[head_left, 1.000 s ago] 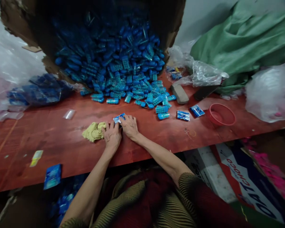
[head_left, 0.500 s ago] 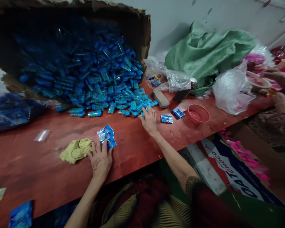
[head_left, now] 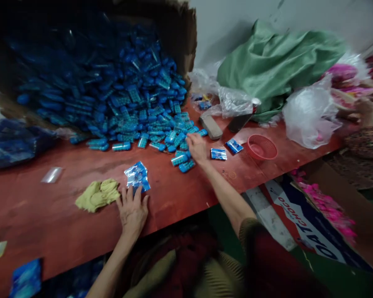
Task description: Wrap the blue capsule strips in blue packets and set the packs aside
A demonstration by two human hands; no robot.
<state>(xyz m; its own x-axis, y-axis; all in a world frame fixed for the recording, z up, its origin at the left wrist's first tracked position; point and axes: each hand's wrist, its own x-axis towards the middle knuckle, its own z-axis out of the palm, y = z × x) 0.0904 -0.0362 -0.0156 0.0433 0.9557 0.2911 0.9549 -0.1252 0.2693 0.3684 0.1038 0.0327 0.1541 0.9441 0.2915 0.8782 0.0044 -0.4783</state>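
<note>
My left hand [head_left: 132,210] lies on the red tabletop with its fingers spread. Its fingertips touch the lower edge of some shiny blue sachets [head_left: 137,175], and a crumpled yellow-green cloth [head_left: 98,194] is just left of it. At the front edge of a heap of small clear containers with blue ends [head_left: 127,99], my right hand [head_left: 197,147] is closed, fingers curled downward. Whatever those fingers hold is hidden. Just to the left of that hand, a few of the containers [head_left: 180,159] lie apart from the heap.
A torn cardboard box [head_left: 191,41] holds the heap. Right of it are a grey block [head_left: 211,126], two blue packets [head_left: 218,154], a red plastic basket [head_left: 261,147], a clear bag [head_left: 309,116] and a green sack [head_left: 276,66]. Another person's hands [head_left: 368,109] are at far right.
My right hand has curled its fingers, and a few containers now lie closer to me, out from the heap's edge. The left hand stays by the sachets. The view has shifted slightly.
</note>
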